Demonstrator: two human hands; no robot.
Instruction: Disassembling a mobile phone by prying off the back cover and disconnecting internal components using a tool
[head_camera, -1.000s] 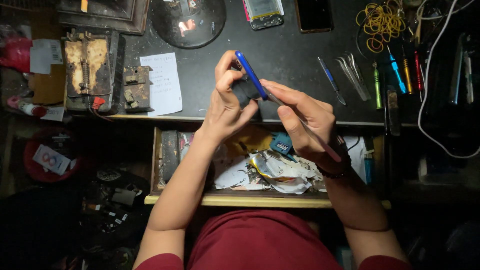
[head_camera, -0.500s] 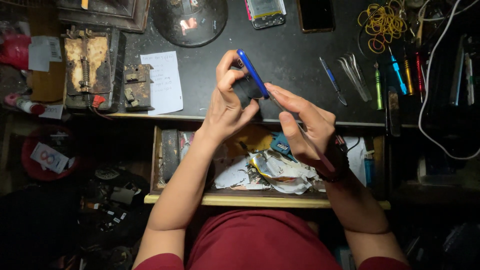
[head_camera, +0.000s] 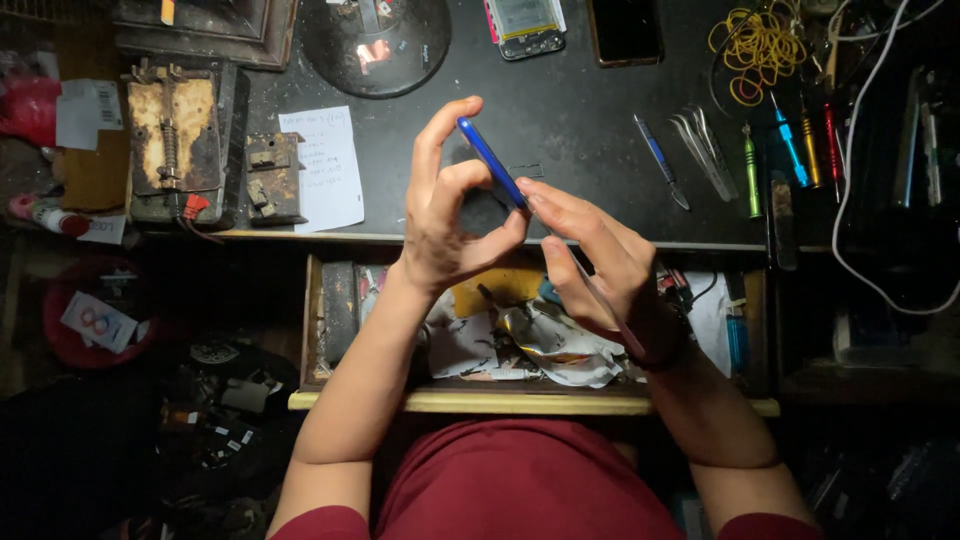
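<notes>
— How's the light?
— Dim. One pool from above falls on the tabletop (head_camera: 560, 90); the edges sink into black.
— Sharpness?
— Centre crisp, slight glare on the glass dome (head_camera: 375, 40).

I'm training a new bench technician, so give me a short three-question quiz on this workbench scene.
1. True or false: the blue phone lies flat on the black work mat.
2. Which hand grips the phone's edge between thumb and fingers: the left hand or the right hand?
3. Multiple choice: what lies just right of the hands on the mat? A) blue-handled tool and tweezers B) a hammer C) a soldering iron

Key
1. False: it is held edge-on above the mat.
2. The left hand; the right hand's fingertips touch its lower end.
3. A
</notes>
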